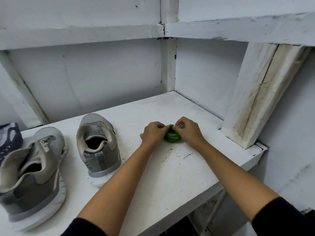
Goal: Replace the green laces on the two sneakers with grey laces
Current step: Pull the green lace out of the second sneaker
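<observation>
Fingertips (pixel 161 128) of left hand (pixel 152 133) & right hand (pixel 188 130) pinch the top of a coiled bundle of green laces (pixel 171 136), which sits on a white shelf (pixel 170 181) between both hands. Left sneaker (pixel 32 169) & right sneaker (pixel 98 145), both grey, stand well apart from the coil, heels to camera; their eyelets can't be seen, and no grey laces show. Likely risk: w/ the coil held only at its top, a slack pinch could let the loops spring loose & tangle, or slide toward the shelf's front edge.
</observation>
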{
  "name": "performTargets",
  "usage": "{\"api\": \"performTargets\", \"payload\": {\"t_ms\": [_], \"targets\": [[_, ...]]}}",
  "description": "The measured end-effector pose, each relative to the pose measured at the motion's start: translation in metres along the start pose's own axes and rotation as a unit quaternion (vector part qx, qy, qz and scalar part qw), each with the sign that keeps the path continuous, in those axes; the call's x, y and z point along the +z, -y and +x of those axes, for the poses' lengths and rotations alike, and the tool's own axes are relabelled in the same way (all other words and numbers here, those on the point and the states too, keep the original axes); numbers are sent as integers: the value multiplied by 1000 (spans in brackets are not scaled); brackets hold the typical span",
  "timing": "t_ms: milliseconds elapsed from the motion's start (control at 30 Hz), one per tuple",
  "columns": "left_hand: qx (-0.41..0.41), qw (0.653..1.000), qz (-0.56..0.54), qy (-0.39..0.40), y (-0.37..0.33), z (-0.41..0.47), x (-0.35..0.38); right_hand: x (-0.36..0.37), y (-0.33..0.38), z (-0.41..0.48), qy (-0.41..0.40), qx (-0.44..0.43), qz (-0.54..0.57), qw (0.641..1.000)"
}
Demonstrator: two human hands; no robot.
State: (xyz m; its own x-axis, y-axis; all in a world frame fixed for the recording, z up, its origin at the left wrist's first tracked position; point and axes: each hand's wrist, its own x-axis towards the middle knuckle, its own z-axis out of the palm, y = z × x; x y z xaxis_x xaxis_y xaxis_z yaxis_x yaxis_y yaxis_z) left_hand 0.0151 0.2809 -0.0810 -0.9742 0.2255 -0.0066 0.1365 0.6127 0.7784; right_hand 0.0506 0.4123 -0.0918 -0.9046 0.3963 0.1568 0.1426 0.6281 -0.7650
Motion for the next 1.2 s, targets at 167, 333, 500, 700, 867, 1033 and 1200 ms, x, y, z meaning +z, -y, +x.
{"api": "performTargets", "payload": {"t_ms": [167, 333, 500, 700, 867, 1033, 1200], "targets": [[-13, 1000, -20, 16, 3, 5, 0, 1, -5, 4, -4, -83, -83, 993], [-20, 996, -70, 52, 7, 13, -6, 0, -4, -4, 112, -147, -138, 973], [-2, 994, -112, 9, 8, 12, -13, 2, -3, -13, 112, -167, -205, 958], [18, 996, -85, -26, 13, 7, -19, 11, -4, -15, 72, -183, -251, 948], [22, 997, -70, -20, 17, 0, -22, 19, -1, -19, 52, -186, -268, 944], [29, 998, -47, -37, 23, -5, -26, 23, 0, -19, 44, -193, -286, 938], [78, 993, 69, -56, 31, -7, -19, 21, 2, -19, 49, -178, -253, 950]]}}
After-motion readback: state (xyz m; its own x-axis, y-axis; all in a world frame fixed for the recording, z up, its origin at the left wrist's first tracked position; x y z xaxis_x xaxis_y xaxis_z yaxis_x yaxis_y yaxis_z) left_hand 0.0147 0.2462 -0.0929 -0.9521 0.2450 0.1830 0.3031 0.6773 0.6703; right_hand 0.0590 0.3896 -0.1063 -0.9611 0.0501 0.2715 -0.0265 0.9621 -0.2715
